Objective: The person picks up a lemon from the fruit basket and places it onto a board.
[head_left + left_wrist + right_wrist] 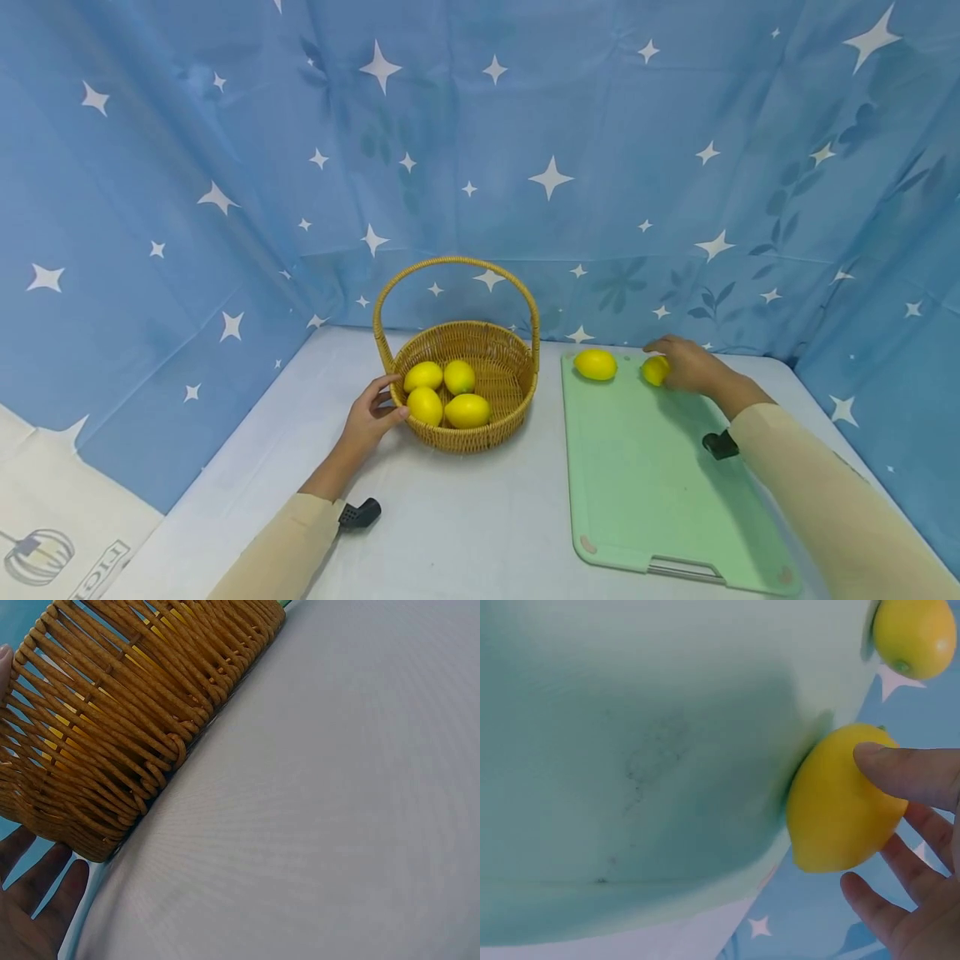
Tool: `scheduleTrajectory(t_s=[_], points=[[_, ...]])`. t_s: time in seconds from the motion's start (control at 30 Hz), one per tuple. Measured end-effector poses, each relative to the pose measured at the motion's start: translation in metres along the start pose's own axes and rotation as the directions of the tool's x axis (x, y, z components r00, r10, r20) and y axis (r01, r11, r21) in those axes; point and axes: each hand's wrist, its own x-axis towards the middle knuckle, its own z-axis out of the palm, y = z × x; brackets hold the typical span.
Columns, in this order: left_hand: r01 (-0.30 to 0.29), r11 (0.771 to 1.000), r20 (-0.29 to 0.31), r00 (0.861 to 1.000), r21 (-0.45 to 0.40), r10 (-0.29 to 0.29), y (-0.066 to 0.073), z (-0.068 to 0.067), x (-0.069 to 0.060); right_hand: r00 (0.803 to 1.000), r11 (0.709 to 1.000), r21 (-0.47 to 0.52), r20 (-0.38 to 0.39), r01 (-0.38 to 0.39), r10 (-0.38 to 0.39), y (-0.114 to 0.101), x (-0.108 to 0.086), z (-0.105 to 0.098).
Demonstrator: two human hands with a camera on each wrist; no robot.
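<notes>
At the far right corner of a green cutting board [637, 467], my right hand [693, 367] holds a yellow lemon [844, 799]. The thumb lies on the lemon and the fingers reach around its other side. To the left on the same board sits a second lemon [596, 364]. My left hand [372, 412] touches the left side of a wicker basket [521, 392], thumb by the rim and fingers spread along the outer wall. Inside the basket, toward its left, lie several lemons [467, 411].
A tall arched handle [456, 260] rises over the basket. The white table [465, 517] runs up to a blue curtain [480, 150] with white stars at the back and sides. A metal-edged slot [685, 569] marks the board's near end.
</notes>
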Motion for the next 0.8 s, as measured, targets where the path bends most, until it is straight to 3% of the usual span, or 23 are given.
scheduleTrajectory(t_s=[0.37,0.8], points=[[-0.029,1.000,0.010,1.000,-0.004,0.029,0.000,0.000,0.000,0.998,0.999,0.011,-0.026,0.051,-0.050,-0.026,-0.006,-0.008],[-0.025,1.000,0.015,1.000,-0.004,0.025,0.001,-0.001,0.000,0.983,0.982,0.057,-0.006,0.183,-0.183,-0.091,-0.008,0.004]])
